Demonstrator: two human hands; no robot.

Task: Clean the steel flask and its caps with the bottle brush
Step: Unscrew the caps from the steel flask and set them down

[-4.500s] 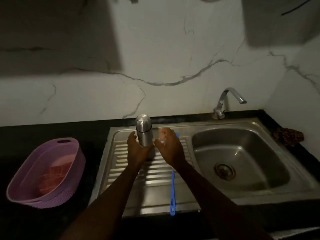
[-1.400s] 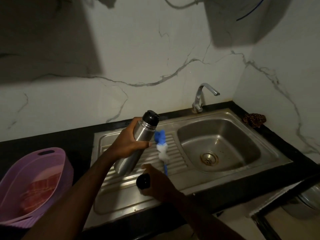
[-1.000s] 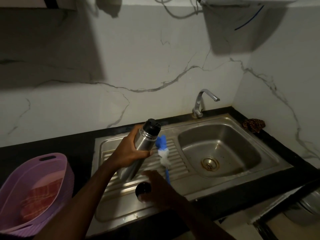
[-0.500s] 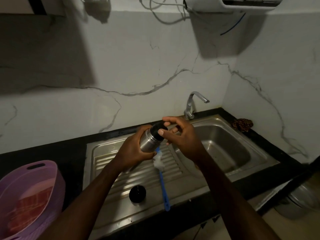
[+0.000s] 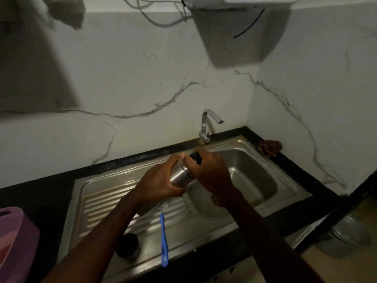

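My left hand (image 5: 158,181) grips the body of the steel flask (image 5: 180,175), which is held tilted over the draining board with its top toward the basin. My right hand (image 5: 210,170) is wrapped round the black inner cap (image 5: 196,157) at the flask's mouth. The flask's outer cap (image 5: 128,245) stands open end up on the front of the draining board. The blue bottle brush (image 5: 163,237) lies on the board beside that cap, its white bristle head mostly hidden under my left wrist.
The steel sink basin (image 5: 255,180) lies to the right, with the tap (image 5: 206,125) behind it. A purple basket (image 5: 14,242) stands at the far left on the black counter. A brown scrubber (image 5: 269,147) sits in the back right corner. A steel pot (image 5: 346,235) is below the counter's right end.
My right hand set the outer cap down on the draining board, left the brush lying there, and came up to grip the inner cap. The flask shifted right toward the basin.
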